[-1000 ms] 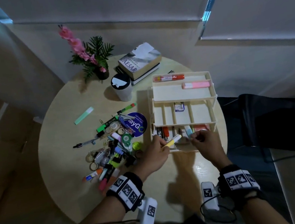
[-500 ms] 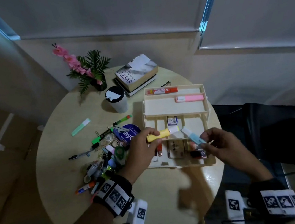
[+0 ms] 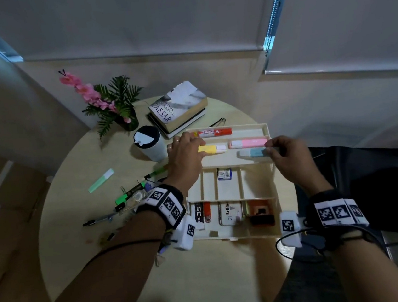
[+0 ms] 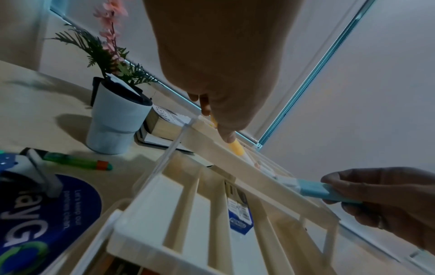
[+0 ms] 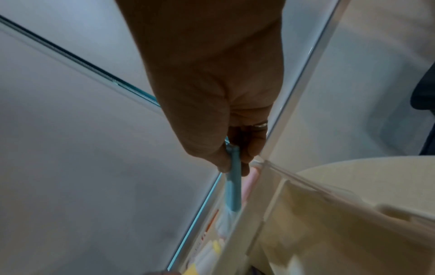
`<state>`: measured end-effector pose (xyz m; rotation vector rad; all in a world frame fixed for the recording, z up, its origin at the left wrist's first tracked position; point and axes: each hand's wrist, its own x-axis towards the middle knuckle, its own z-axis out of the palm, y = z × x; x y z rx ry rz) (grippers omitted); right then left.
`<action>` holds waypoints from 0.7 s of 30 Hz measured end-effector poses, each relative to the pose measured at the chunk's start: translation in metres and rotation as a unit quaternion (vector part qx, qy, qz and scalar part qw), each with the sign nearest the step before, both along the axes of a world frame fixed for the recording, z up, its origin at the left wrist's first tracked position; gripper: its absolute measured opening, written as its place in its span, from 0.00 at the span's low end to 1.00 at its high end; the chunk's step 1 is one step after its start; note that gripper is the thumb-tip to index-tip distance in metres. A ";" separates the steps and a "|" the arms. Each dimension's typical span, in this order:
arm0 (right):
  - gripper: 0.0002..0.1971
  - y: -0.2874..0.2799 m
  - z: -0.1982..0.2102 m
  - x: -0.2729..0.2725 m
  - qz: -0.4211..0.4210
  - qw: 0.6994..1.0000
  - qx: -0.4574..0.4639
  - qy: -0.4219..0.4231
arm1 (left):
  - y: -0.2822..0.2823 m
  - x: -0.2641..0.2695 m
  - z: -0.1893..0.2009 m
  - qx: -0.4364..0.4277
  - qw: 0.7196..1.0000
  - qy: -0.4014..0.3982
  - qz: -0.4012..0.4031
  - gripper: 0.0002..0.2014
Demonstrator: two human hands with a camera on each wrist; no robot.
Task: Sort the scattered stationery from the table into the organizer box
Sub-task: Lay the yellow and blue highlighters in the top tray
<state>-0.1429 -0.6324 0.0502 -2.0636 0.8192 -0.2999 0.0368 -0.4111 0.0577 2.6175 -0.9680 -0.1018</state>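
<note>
Yellow highlighter [image 3: 211, 148]: lies across the top tray of the organizer box [image 3: 232, 183], long axis left to right in the frame, its pale cap toward the right; it sits in the middle of the head view, just below the red marker [image 3: 213, 132].
Left hand [image 3: 185, 157]: reaches over the tray's left end, fingers bent down on the yellow end of the highlighter and holding it.
Blue highlighter [image 3: 253, 153]: also left to right, pale cap toward the left, low over the right part of the tray, nearer the camera than the pink highlighter [image 3: 248, 142].
Right hand [image 3: 287, 156]: thumb and fingers pinch the blue end, as the right wrist view shows close up.
Organizer box: cream, three stepped tiers in the centre of the frame; a small blue-and-white packet [image 3: 224, 173] lies in the middle tier, and boxed items fill the lowest tier.
Loose stationery [image 3: 128, 197]: a heap at centre left, with a green highlighter [image 3: 101, 180] apart from it, further left.
Surface: round pale table [image 3: 77, 228].
Far side of table: a cup [image 3: 149, 143], stacked books [image 3: 179, 109], a pink flower plant [image 3: 109, 104].
Room: closed blinds [image 3: 141, 19] across the top of the frame.
</note>
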 end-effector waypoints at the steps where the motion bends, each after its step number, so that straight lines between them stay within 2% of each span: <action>1: 0.04 0.001 -0.001 0.001 0.009 1.000 -0.013 0.008 | -0.002 0.001 -0.004 0.006 1.000 0.000 0.002 0.16; 4: 0.03 0.006 -0.006 0.009 0.004 0.999 -0.047 0.015 | -0.008 0.004 -0.013 0.028 1.000 0.000 0.003 0.15; 10: 0.12 0.023 -0.022 0.023 -0.031 0.984 -0.168 0.042 | -0.011 0.006 -0.018 0.063 0.997 -0.034 0.005 0.14; 18: 0.11 0.044 -0.024 0.026 -0.071 0.969 -0.229 0.067 | -0.004 0.007 -0.018 0.012 0.999 -0.038 0.011 0.12; 21: 0.19 0.053 -0.023 0.030 -0.071 0.966 -0.242 0.062 | 0.006 0.003 -0.021 -0.032 0.999 -0.026 0.002 0.11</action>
